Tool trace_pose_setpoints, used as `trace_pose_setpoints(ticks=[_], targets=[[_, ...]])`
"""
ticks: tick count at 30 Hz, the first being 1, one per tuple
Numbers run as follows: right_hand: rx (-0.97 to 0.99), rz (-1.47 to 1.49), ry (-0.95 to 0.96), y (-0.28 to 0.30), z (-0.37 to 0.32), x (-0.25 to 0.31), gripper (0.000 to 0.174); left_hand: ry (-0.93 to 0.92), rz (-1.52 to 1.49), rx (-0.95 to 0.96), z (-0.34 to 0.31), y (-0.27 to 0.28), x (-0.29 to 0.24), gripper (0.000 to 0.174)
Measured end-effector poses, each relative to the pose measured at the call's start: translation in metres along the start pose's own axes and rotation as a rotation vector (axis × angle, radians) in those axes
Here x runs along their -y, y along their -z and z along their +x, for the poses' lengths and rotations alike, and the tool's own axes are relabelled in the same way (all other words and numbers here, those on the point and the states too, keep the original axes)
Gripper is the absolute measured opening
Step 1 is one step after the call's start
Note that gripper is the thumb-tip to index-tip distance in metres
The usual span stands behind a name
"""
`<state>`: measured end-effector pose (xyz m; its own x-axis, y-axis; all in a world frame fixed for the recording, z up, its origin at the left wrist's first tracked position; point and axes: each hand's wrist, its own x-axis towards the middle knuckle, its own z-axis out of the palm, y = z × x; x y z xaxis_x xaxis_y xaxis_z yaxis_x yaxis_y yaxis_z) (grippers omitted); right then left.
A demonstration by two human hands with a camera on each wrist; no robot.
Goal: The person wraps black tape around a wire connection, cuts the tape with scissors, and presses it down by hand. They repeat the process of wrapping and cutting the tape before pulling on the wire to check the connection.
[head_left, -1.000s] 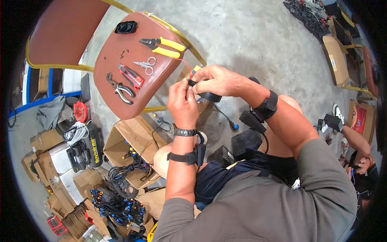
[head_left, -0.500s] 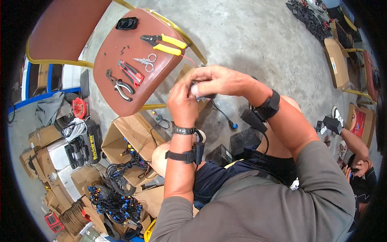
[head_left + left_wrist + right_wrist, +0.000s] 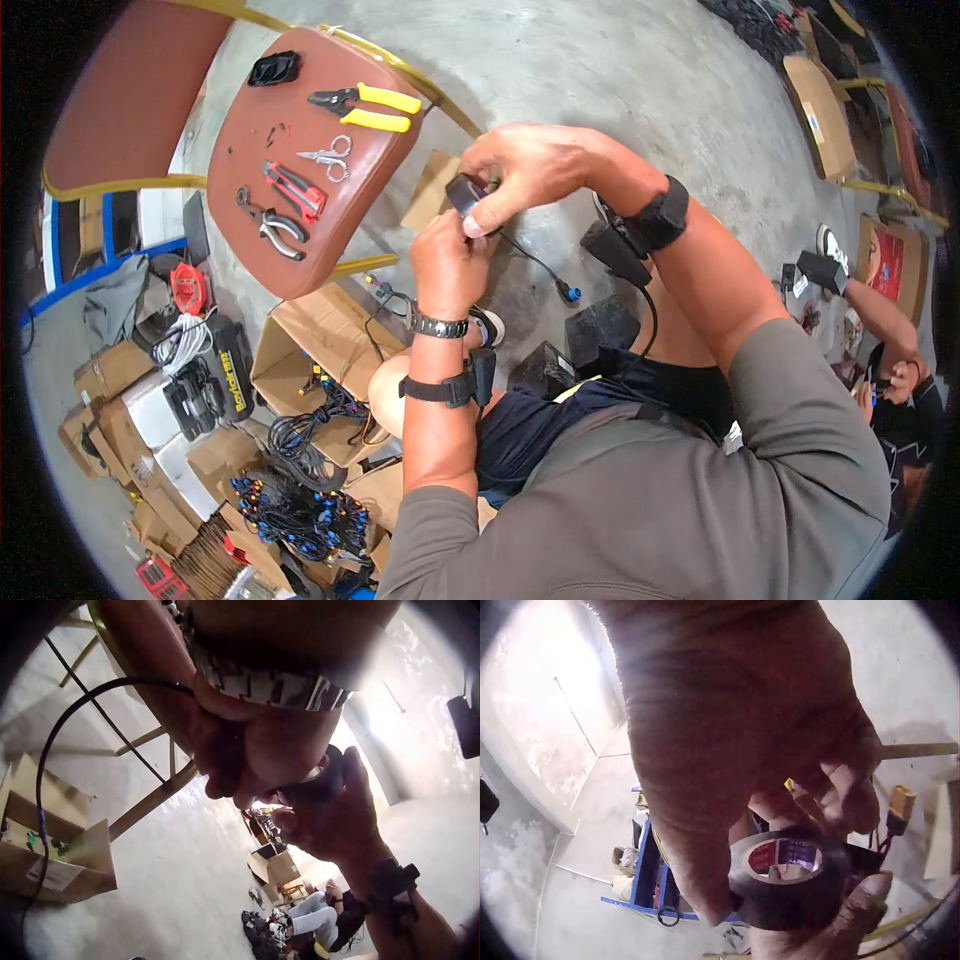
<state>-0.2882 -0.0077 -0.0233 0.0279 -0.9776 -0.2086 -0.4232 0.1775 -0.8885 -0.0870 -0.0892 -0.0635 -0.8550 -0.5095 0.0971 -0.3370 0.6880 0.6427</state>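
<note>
A roll of black electrical tape (image 3: 791, 904) is gripped in my right hand (image 3: 535, 168), thumb on its near side. My left hand (image 3: 448, 265) meets it from below, pinching a black cable (image 3: 71, 712) whose end carries a yellow connector (image 3: 901, 804) on short wires. In the right wrist view, black wrapping shows just behind those wires, beside the left thumb (image 3: 866, 900). The roll stands right at the left fingertips. Most of the cable inside the left hand is hidden.
On the brown chair seat (image 3: 235, 235) lie yellow-handled wire strippers (image 3: 368, 107), scissors (image 3: 330, 158), a red utility knife (image 3: 295, 190), pliers (image 3: 272, 228) and a black object (image 3: 274, 68). An open carton (image 3: 330, 330) and bundled cables (image 3: 300, 515) stand at lower left. Another person sits far right.
The right hand has turned and lifted, bringing the tape roll into view above the left hand. The connector, visible at first, is now hidden in the head view. The chair shifted slightly left in view.
</note>
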Motion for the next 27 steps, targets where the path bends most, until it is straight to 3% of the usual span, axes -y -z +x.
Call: trace_pose_setpoints(ticks=[5, 13, 27], targets=[[-0.013, 0.081, -0.142, 0.010, -0.007, 0.009, 0.061, 0.077, -0.125, 0.065, -0.002, 0.007, -0.011, 0.016], [-0.045, 0.117, -0.172, 0.009, -0.003, 0.003, 0.061, 0.265, -0.284, 0.106, -0.003, 0.011, -0.017, 0.013], [-0.064, 0.180, -0.270, 0.009, 0.000, 0.003, 0.062, -0.123, -0.173, -0.077, -0.007, 0.007, -0.021, 0.019]])
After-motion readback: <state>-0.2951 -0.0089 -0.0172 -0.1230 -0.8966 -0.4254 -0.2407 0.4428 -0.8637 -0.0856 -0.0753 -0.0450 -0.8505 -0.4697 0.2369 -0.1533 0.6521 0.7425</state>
